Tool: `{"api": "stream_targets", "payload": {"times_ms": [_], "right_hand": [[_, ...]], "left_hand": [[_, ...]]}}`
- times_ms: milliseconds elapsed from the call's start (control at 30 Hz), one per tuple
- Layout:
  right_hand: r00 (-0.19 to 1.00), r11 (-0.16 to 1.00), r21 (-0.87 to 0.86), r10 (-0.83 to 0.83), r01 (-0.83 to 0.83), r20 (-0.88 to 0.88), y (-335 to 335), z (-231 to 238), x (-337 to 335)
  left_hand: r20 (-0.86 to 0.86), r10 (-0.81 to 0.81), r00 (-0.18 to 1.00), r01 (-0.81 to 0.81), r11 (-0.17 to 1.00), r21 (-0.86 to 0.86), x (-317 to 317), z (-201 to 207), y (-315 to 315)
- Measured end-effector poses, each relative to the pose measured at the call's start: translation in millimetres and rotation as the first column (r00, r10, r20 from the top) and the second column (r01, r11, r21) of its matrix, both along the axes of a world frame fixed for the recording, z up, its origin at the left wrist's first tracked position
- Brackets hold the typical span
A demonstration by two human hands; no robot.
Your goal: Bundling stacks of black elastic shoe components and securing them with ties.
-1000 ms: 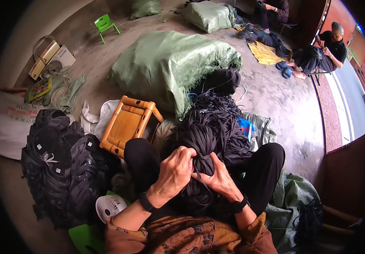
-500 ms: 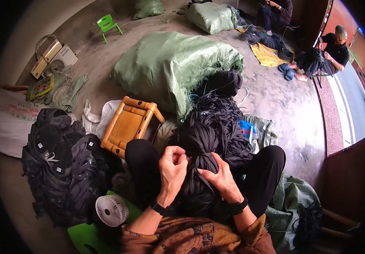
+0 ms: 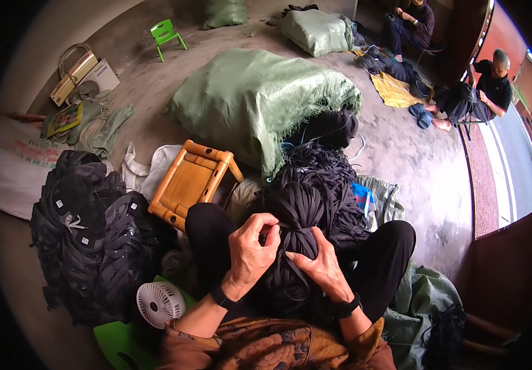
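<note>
Between my knees stands a bundle of black straps [image 3: 300, 203], gathered tight at its middle and bulging above and below. My right hand [image 3: 324, 268] grips its right side near the gathered waist, thumb pressed on the front. At the left of the waist, my left hand [image 3: 250, 254] is closed in a pinch, thumb and forefinger together. Whatever lies in that pinch is too small to make out. Behind the bundle, a loose heap of black straps [image 3: 340, 185] spills from the mouth of a large green woven sack [image 3: 229, 92].
Left of me are a pile of black strap bundles [image 3: 93, 246], a small white fan [image 3: 160, 304] and a bamboo stool [image 3: 187, 182]. Green sacking [image 3: 423, 302] lies at my right. Two people sit at the far right near dark cloth and a yellow sheet [image 3: 394, 90].
My left hand has turned slightly, its finger loop a little wider while the fingertips stay pinched. The right hand keeps its hold on the bundle. The whole view has shifted a little.
</note>
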State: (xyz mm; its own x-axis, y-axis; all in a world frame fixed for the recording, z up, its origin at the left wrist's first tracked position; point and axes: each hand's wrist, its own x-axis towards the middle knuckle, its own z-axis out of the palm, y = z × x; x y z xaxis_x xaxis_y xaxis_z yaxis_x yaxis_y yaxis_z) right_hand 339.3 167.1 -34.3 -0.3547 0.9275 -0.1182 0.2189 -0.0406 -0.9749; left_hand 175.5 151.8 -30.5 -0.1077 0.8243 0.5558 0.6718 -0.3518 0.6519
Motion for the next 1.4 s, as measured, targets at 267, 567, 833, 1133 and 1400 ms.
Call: {"api": "stream_targets", "payload": {"times_ms": [267, 567, 833, 1133, 1400], "right_hand": [[0.864, 0.937, -0.289, 0.025, -0.195, -0.503, -4, -10, 15], [0.822, 0.956, -0.294, -0.154, -0.017, -0.548, -8, 9, 15], [0.394, 0.888, -0.396, -0.286, -0.233, -0.873, -11, -30, 5], [0.229, 0.757, -0.434, -0.369, -0.488, -0.901, -5, -49, 25], [0.651, 0.936, -0.286, -0.09, -0.203, -0.754, -8, -6, 26]], "left_hand": [[0.789, 0.315, 0.528, 0.179, 0.866, -0.466, -6, 19, 0], [0.075, -0.07, 0.995, 0.079, 0.989, -0.124, 17, 22, -12], [0.877, 0.128, 0.463, 0.239, 0.935, -0.263, 16, 15, -6], [0.962, -0.001, 0.272, 0.536, 0.831, -0.15, 7, 3, 6], [0.819, -0.062, 0.57, 0.482, 0.832, -0.273, -24, 34, 7]]}}
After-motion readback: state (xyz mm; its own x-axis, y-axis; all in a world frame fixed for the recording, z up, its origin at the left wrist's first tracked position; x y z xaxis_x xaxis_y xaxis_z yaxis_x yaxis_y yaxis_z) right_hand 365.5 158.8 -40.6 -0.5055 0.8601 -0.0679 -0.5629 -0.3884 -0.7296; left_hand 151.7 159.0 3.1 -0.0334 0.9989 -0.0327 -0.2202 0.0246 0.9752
